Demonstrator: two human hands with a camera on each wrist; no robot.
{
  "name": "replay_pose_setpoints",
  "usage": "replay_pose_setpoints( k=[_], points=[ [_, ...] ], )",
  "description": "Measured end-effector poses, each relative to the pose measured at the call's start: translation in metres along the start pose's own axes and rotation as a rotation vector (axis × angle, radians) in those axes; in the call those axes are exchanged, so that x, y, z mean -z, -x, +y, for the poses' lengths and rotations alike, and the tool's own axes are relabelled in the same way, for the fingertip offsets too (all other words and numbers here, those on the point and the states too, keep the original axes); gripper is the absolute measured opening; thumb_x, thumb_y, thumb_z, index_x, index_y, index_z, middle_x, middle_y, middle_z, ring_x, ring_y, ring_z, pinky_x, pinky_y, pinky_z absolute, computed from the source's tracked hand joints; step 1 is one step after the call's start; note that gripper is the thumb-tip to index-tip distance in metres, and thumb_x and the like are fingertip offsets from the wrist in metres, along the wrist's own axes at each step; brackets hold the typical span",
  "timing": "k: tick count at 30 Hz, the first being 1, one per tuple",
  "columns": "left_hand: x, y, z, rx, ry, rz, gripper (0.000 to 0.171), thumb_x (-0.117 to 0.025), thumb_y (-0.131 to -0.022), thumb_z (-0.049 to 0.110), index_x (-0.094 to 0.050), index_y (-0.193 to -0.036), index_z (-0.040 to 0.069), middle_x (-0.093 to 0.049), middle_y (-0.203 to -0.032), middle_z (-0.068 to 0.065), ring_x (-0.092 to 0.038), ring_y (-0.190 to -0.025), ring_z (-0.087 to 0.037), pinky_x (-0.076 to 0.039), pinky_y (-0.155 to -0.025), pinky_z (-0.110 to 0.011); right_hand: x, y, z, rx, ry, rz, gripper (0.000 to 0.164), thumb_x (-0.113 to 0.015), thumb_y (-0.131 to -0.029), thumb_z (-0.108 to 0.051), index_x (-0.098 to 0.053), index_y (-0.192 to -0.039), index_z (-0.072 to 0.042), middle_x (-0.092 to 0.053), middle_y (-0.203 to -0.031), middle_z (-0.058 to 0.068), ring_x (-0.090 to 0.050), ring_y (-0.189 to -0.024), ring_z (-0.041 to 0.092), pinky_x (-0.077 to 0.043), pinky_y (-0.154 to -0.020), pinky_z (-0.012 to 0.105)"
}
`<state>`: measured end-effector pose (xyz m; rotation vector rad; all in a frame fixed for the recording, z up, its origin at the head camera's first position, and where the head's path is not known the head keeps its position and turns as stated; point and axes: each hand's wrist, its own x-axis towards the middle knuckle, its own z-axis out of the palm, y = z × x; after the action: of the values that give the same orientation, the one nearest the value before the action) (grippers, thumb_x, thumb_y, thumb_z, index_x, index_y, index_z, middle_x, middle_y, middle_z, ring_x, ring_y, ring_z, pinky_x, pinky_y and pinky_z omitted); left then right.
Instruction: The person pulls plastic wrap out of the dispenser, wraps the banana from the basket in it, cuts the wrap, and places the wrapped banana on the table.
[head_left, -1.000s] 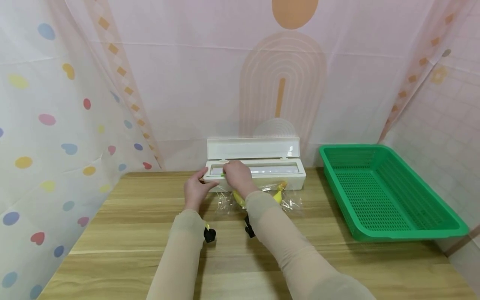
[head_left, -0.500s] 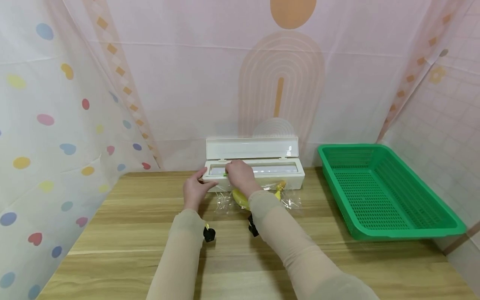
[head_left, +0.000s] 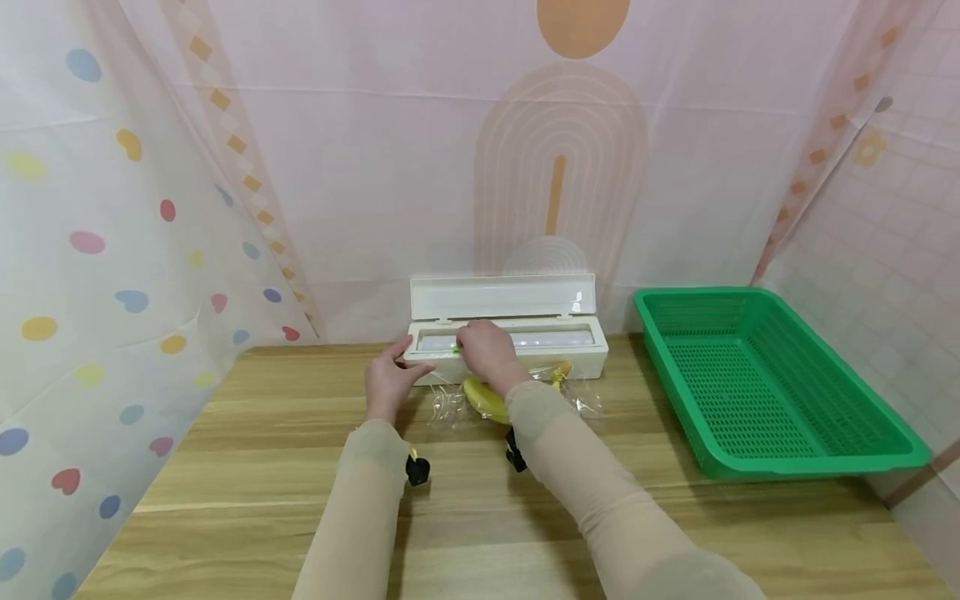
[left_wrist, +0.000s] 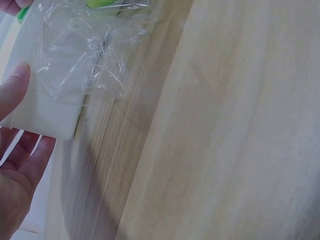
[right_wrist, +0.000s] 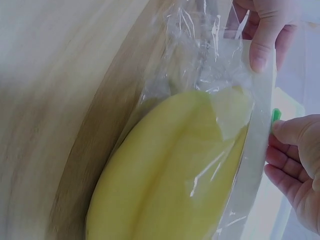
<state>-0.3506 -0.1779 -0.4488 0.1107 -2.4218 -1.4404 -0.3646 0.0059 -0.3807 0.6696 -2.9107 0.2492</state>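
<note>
Sliding rightward along the front edge of the box (head_left: 588, 365), the right hand (head_left: 491, 354) has shifted a little since a second ago, and the green tab (right_wrist: 276, 115) at its fingertips has gone with it. The left hand (head_left: 387, 383) has stayed at the box's left end.

From where I stand, the right hand has the tab pinched between thumb and forefinger, its other fingers curled in over the opening. The left hand is clamped on the box's corner, thumb against the front face and fingers round the end. The two hands are apart, both on the left half of the box.

The box is long and white, sitting at the back of the table (head_left: 300, 467) with its lid (head_left: 502, 297) swung up behind. Something pale and shiny lies lengthwise inside; I can't tell what.

Just in front of the box lie yellow bananas (right_wrist: 165, 170) under clear film (head_left: 446, 404), which spreads crinkled past both ends of the bunch and reaches up onto the front of the box. The right forearm crosses above and hides part of them from the head view.

Well to the right stands a green basket (head_left: 821, 467), with slotted sides and floor. Behind everything hangs a pale pink cloth (head_left: 375, 183) printed with arches.
</note>
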Motion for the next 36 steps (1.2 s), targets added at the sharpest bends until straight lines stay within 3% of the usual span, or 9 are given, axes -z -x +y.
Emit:
replay_pose_setpoints(
  k=[17, 36],
  points=[
    [0.001, 0.002, 0.002, -0.021, -0.016, 0.004, 0.067, -0.086, -0.078, 0.018, -0.059, -0.138, 0.008, -0.067, -0.116, -0.018, -0.060, -0.087, -0.022, -0.047, -0.063, -0.020, 0.002, 0.008, 0.017, -0.010, -0.021, 0.016, 0.023, -0.055, -0.096, -0.005, -0.074, -0.104, -0.014, -0.068, -0.102, 0.000, -0.062, -0.095, 0.016, -0.054, -0.079, 0.030],
    [-0.001, 0.002, 0.002, -0.024, -0.005, 0.009, 0.065, -0.086, -0.078, 0.016, -0.059, -0.137, 0.007, -0.067, -0.117, -0.018, -0.061, -0.086, -0.023, -0.047, -0.061, -0.019, 0.006, 0.018, 0.035, -0.006, 0.036, 0.015, 0.018, -0.058, -0.098, -0.010, -0.073, -0.108, -0.012, -0.069, -0.107, 0.003, -0.063, -0.101, 0.019, -0.054, -0.086, 0.032]
  ],
)
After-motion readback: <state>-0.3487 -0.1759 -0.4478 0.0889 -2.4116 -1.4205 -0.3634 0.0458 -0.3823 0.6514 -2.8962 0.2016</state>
